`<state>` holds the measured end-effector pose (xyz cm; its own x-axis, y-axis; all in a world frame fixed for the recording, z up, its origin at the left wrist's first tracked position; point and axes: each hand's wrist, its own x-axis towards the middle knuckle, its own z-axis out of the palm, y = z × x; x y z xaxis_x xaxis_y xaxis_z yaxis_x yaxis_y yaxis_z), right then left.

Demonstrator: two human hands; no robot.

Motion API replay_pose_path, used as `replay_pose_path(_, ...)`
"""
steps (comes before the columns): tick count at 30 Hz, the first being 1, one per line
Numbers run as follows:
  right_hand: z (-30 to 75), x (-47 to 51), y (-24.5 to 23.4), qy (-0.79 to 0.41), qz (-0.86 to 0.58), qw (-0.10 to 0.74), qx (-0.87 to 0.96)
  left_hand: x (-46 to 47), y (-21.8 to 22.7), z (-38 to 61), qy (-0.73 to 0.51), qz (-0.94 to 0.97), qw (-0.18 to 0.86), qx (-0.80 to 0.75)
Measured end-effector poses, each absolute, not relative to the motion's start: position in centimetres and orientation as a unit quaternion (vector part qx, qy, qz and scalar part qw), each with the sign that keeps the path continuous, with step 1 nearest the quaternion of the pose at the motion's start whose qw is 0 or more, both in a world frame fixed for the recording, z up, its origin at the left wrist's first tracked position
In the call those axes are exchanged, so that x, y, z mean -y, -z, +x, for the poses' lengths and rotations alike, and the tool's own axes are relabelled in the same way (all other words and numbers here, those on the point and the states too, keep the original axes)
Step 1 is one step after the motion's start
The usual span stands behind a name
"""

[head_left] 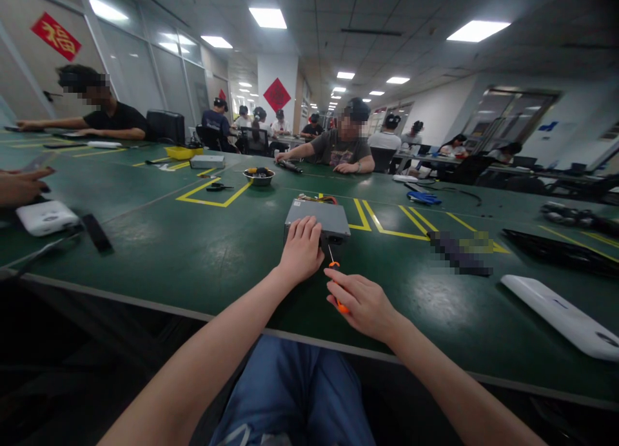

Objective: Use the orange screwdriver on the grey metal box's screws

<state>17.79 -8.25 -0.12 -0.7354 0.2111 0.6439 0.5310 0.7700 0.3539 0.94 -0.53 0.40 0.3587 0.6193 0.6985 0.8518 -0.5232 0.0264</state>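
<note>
A grey metal computer power supply (323, 215) stands on the green table in front of me, its coloured wires showing behind it. My left hand (303, 246) is closed over its near left edge, fingers on the top face and the thumb side hidden from me. In my right hand (362, 301) is a screwdriver (334, 265) with an orange and black handle. Its thin shaft points up and forward at the near face, beside the power socket. Whether the tip touches a screw there is too small to tell.
A metal bowl (259, 176) with small items stands beyond on the left, near a yellow tray (182, 152) and a grey box (207, 162). White devices lie at far left (47, 218) and right (561, 314). Blue cable (423, 197) lies at right. A co-worker (341, 143) sits opposite.
</note>
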Motion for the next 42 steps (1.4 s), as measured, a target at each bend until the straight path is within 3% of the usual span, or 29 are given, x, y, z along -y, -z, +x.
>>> replay_pose_path(7,18.4,8.3,-0.7,0.203,-0.191,0.311,0.908,0.3,-0.4,0.7,0.361,-0.808,0.141,0.443)
replay_pose_path(11,18.4,7.7,-2.2,0.228,-0.159,0.279,0.919,0.2,-0.5,0.7,0.391,-0.804,0.111,0.435)
replay_pose_path(16,17.9,6.4,-3.6,0.273,-0.152,0.374,0.873,0.4,-0.7,0.6,0.399,-0.809,0.095,0.421)
replay_pose_path(23,18.1,6.2,-2.3,0.307,-0.143,0.362,0.868,0.5,-0.9,0.3,0.349,-0.855,0.126,0.363)
replay_pose_path(35,19.2,7.1,-1.4,0.219,-0.143,0.345,0.901,0.0,-0.4,0.5,0.338,-0.859,0.150,0.353)
replay_pose_path(42,18.1,7.1,-0.8,0.252,-0.129,0.393,0.875,0.3,-0.9,0.4,0.373,-0.837,0.109,0.385)
